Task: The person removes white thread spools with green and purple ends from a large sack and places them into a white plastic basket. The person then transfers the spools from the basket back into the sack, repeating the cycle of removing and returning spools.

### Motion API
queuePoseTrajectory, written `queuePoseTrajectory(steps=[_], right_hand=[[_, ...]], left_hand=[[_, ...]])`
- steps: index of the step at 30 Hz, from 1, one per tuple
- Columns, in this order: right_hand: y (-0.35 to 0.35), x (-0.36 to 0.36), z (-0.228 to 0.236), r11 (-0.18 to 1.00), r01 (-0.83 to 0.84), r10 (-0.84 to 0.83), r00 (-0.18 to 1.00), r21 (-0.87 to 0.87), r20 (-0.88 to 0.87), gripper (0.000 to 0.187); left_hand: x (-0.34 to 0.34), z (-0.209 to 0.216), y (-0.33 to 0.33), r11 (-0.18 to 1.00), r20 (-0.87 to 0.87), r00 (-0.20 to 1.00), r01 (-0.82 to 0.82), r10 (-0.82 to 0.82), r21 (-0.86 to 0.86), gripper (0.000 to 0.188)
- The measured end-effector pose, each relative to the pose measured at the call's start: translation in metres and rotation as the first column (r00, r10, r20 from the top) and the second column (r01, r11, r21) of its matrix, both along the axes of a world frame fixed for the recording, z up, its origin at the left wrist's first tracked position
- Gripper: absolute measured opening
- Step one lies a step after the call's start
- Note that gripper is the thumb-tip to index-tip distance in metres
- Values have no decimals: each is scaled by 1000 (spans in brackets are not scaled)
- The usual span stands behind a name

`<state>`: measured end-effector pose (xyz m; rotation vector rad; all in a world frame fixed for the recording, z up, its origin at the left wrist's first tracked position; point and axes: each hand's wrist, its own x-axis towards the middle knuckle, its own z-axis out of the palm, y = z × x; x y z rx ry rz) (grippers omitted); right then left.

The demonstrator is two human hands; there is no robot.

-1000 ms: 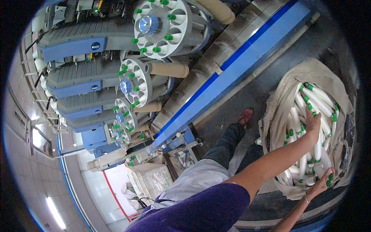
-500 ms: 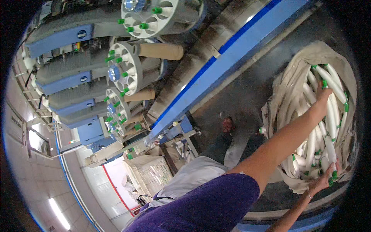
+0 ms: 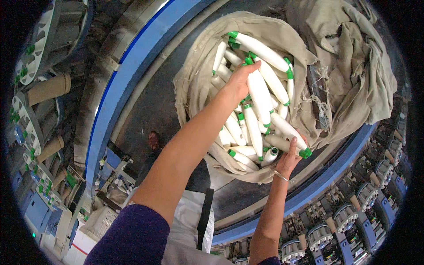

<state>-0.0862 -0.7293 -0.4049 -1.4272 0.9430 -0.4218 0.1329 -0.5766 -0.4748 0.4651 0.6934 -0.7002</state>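
White yarn bobbins with green ends fill a beige cloth-lined round container. My left hand reaches into the pile from the left, its fingers closed round the upper end of a white yarn bobbin. At the container's near right side, my right hand is closed on the lower ends of two bobbins: a white bobbin and a duller, beige-looking bobbin. Their green tips stick out past my fingers. A bracelet circles my right wrist. Several other bobbins lie crisscross around both hands.
More beige cloth lies bunched right of the container. A blue machine rail curves along the left. Winding units with round bobbin holders line the lower right. A white crate stands at lower left.
My view has swung to the right, bringing the container from the right edge to the middle. Both hands remain at the bobbins; the left now grips one near its upper end.
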Motion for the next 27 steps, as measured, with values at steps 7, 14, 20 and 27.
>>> queuePoseTrajectory(steps=[7, 14, 20, 27], right_hand=[[25, 13, 55, 980, 85, -89, 996, -178, -16, 27], [79, -14, 208, 876, -477, 444, 857, -76, -263, 91], [172, -25, 229, 602, -756, 796, 591, 256, -128, 75], [271, -96, 220, 456, -389, 471, 869, 800, 154, 58]], left_hand=[[-38, 102, 43, 959, 328, 931, 66, -158, 274, 25], [-117, 240, 139, 825, 829, -104, 95, -549, 558, 27], [-165, 291, 213, 765, 826, -108, 328, -553, 555, 42], [-217, 353, 386, 663, 664, -60, -176, -745, 728, 33]])
